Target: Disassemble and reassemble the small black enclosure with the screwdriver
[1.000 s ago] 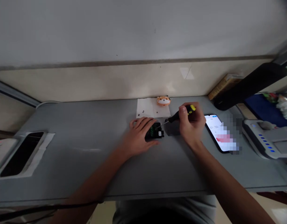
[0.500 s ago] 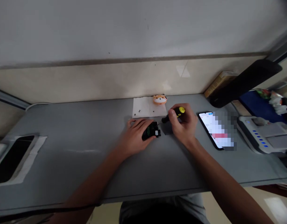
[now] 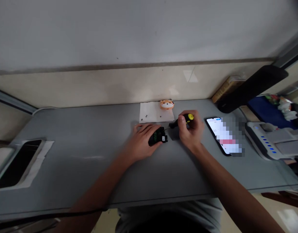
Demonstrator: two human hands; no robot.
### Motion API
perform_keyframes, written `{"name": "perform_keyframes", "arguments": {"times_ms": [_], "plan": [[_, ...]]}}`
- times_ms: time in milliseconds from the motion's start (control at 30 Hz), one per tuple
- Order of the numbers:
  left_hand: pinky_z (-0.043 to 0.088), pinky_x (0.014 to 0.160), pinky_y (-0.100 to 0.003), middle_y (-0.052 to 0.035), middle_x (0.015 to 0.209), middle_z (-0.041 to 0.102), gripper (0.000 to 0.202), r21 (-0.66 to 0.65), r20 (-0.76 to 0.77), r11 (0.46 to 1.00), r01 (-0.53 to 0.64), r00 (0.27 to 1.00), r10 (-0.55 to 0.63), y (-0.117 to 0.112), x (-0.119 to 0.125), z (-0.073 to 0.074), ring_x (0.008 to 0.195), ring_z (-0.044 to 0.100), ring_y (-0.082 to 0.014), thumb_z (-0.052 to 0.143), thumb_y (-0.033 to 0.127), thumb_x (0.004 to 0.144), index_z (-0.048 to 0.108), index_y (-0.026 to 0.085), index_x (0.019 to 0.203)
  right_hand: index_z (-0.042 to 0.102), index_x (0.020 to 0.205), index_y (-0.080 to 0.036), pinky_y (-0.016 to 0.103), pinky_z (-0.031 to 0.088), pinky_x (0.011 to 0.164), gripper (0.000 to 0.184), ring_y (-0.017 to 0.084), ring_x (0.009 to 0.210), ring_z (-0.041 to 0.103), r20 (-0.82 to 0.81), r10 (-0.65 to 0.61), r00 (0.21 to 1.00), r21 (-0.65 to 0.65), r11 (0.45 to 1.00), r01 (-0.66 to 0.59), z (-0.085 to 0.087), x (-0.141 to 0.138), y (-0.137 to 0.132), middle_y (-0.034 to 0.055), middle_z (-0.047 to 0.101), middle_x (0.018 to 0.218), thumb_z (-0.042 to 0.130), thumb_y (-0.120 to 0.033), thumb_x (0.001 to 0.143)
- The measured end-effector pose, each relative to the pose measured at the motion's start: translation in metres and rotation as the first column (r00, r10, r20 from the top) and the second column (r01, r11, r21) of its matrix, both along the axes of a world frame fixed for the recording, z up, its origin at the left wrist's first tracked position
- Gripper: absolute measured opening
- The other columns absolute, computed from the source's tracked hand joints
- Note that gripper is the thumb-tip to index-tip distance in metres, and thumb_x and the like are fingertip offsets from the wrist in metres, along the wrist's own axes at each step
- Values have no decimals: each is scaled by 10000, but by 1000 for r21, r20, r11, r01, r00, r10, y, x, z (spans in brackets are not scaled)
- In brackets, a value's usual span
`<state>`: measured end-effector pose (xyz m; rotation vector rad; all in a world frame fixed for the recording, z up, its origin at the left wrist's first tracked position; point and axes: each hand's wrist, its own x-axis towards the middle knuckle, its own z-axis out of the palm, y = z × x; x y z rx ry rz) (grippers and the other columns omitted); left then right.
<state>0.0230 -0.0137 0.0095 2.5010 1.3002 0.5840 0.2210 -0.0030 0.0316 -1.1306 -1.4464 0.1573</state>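
Note:
My left hand [image 3: 142, 142] is closed around a small black device with a green circuit board [image 3: 158, 136], pressing it to the grey table. In my right hand [image 3: 191, 132] is a black-and-yellow screwdriver [image 3: 174, 124], its shaft tilted down to the left. The screwdriver's tip is at the device's upper right end; whether it touches a screw is too small to tell. Just behind the device lies a white paper [image 3: 152, 111] with several tiny dark screws on it. An orange animal-faced case [image 3: 166, 104] sits on the paper's back right corner.
A lit phone [image 3: 218, 134] lies right of my right hand, beside a white power strip [image 3: 267, 142] with plugs. A black cylinder [image 3: 255, 87] leans near a book [image 3: 227, 87] at the back right. Another dark-screened phone [image 3: 19, 163] rests at the left.
The camera view has shifted slightly. Both hands keep their hold, and the screwdriver's handle has tilted a little, with its tip still at the device's end.

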Motion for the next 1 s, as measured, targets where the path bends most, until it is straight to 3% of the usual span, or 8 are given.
{"name": "perform_keyframes", "arguments": {"times_ms": [267, 633, 1000], "plan": [[367, 1143, -507, -83, 1352, 690, 449, -22, -1, 1000, -20, 1000, 20, 0, 1, 3, 1287, 599, -295, 680, 335, 937, 567, 267, 1366, 567, 852, -234, 276, 440, 580, 236, 125, 598, 526, -41, -54, 998, 31, 998, 55, -1, 4, 2, -23, 593, 685, 570, -442, 963], [349, 1137, -513, -88, 1336, 705, 456, -4, 6, 999, -39, 999, 39, 0, 3, -1, 1300, 599, -303, 710, 313, 915, 571, 249, 1346, 585, 863, -236, 255, 430, 552, 229, 108, 556, 504, 36, 32, 999, 35, 999, -33, -8, -1, -1, -31, 610, 681, 572, -445, 958], [357, 1151, -513, -80, 1340, 699, 457, -31, -8, 999, -29, 1000, 29, 1, 2, 2, 1315, 580, -298, 687, 356, 936, 566, 261, 1366, 591, 844, -243, 261, 434, 537, 218, 115, 551, 511, 48, 2, 999, 57, 998, -4, -11, 0, -1, -30, 598, 667, 563, -431, 951]]}}
